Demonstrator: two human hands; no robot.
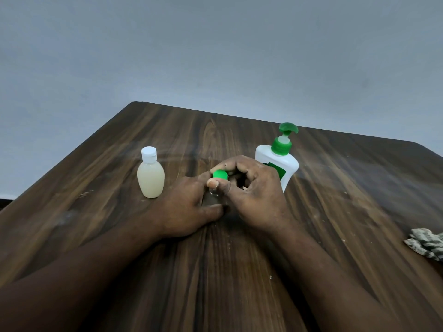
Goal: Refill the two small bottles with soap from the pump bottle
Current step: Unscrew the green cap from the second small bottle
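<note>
At the middle of a dark table (335, 188) with streaky wood grain and pale specks, both hands met around a small clear bottle (212, 199) standing upright on the wood. The left hand (187, 207) was wrapped round its see-through body, thumb across the near side. The right hand (256, 195) had its thumb and curled fingertips pinched on the smooth, round green cap (220, 174) at the bottle's top. Most of the bottle was hidden behind the fingers, so whether it held any soap could not be told. At about ten o'clock from the hands, well apart from them, stood the other small bottle (150, 173), a rounded, cloudy plastic one full of milky cream liquid, with a white ribbed cap on it. At about one o'clock, just behind the right hand, stood the pump bottle (291, 165), flat-shouldered white plastic with a green label, a green collar and a green pump head with its spout pointing to the right. At three o'clock, by the table's right edge, lay a crumpled patterned cloth (426, 243) in grey and white. Behind the table rose a plain grey wall (215, 44).
</note>
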